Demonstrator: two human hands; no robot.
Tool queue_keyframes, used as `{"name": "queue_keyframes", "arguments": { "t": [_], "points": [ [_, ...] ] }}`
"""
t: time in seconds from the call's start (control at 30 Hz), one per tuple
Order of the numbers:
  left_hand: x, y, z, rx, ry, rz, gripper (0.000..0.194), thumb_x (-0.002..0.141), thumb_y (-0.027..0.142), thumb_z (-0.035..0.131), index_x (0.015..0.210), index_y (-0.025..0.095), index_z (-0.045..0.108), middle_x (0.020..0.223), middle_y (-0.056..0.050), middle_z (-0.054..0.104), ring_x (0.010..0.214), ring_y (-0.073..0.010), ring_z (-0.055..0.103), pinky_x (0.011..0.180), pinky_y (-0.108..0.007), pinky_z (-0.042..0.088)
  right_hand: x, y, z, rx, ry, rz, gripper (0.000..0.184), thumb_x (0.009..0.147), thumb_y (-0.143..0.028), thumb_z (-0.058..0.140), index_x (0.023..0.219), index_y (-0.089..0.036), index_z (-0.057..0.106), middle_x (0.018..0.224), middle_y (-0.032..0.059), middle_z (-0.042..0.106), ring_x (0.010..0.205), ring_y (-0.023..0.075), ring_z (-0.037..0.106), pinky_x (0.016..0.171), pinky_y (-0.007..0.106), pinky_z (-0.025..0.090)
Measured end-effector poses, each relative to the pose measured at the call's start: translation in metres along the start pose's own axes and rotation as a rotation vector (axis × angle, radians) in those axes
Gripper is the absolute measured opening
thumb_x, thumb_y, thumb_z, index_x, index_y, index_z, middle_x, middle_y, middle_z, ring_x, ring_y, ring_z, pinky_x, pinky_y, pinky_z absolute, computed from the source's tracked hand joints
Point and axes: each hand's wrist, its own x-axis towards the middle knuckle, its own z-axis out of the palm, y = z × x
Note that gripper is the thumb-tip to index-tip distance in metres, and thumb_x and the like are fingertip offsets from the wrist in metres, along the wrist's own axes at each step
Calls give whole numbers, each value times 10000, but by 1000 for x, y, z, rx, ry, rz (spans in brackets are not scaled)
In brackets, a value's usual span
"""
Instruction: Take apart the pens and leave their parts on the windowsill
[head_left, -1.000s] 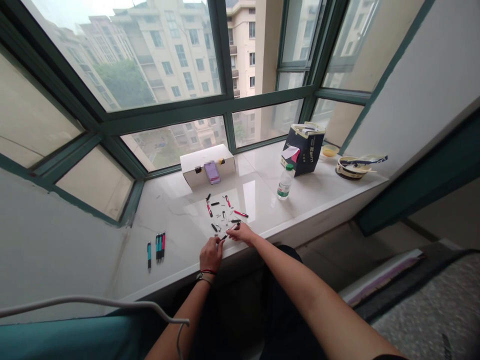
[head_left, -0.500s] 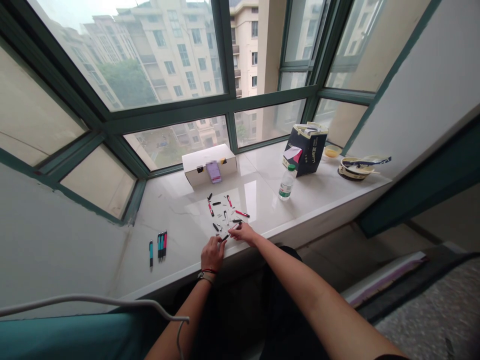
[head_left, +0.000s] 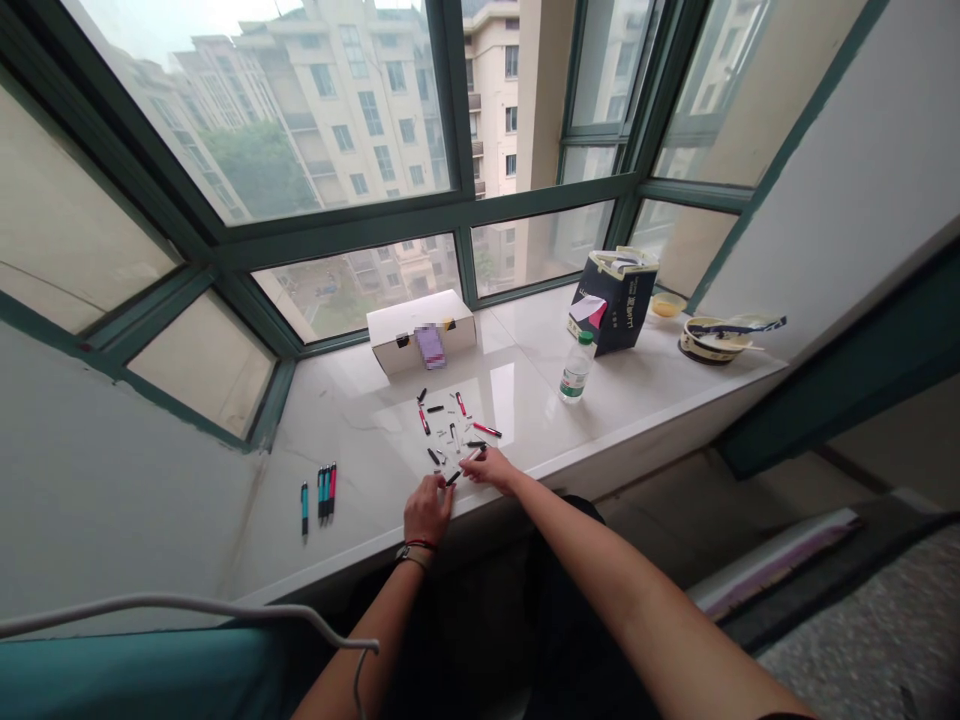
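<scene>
- Green-framed windows [head_left: 337,120] rise in front of me, with pale buildings beyond the glass.
- The white windowsill [head_left: 360,430] runs beneath them and carries all the things before me.
- A white box [head_left: 420,312] sits at the back of it, against the window side.
- A dark paper bag [head_left: 619,318] stands upright farther to the right.
- A bowl [head_left: 705,350] is beyond the bag, near the right end.
- A clear bottle with a green cap [head_left: 574,378] stands upright just in front of the bag.
- My left hand [head_left: 427,512] is at the front edge, its fingers closed on a black pen piece [head_left: 453,479].
- My right hand [head_left: 491,472] is just beside it, its fingers pinching a slim pale pen piece [head_left: 475,455]; I cannot tell whether the two pieces join.
- Three pens [head_left: 325,493] lie side by side to my left, with a teal pen [head_left: 304,510] near them, apart.
- Red-and-black pen parts [head_left: 487,430] and black tubes [head_left: 435,409] lie scattered just past my fingers.
- Tiny bits [head_left: 442,457], too small to make out, lie among them.
</scene>
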Motion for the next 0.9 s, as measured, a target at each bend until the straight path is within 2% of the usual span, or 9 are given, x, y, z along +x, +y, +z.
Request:
{"name": "queue_keyframes", "arguments": {
  "t": [0.33, 0.53, 0.63, 0.73, 0.9],
  "points": [
    [-1, 4, -4, 25, -26, 45, 223, 994, 336, 403, 971, 240, 603, 948, -44, 661, 832, -189, 643, 733, -291, 439, 0, 1, 0, 29, 6, -5, 370, 649, -429, 856, 710, -108, 682, 647, 41, 675, 552, 89, 557, 577, 219, 478],
    [0, 2, -1, 2, -8, 13, 214, 932, 412, 531, 1035, 229, 571, 943, -30, 672, 810, -193, 649, 731, -296, 439, 0, 0, -1, 26, 9, -2, 354, 659, -413, 850, 705, -109, 675, 655, 51, 686, 560, 92, 563, 584, 222, 477],
    [0, 1, 1, 24, -11, -20, 135, 934, 342, 521, 984, 223, 560, 894, -23, 669, 779, -191, 644, 718, -294, 430, 0, 2, -1, 37, 9, -4, 367, 644, -423, 852, 702, -106, 676, 652, 53, 687, 553, 92, 560, 584, 228, 476],
    [0, 2, 0, 54, -34, 11, 121, 951, 311, 483, 926, 225, 564, 891, -32, 657, 790, -190, 639, 709, -289, 420, 2, 4, -2, 54, 7, -11, 383, 632, -439, 855, 698, -106, 679, 654, 59, 690, 556, 96, 564, 584, 233, 476],
    [-1, 3, -1, 33, -16, 5, 155, 958, 323, 480, 1038, 225, 569, 935, -39, 666, 815, -192, 642, 726, -288, 424, 2, 4, -2, 67, 12, -6, 390, 620, -441, 862, 708, -103, 689, 657, 61, 694, 554, 93, 562, 588, 234, 476]
  ]
}}
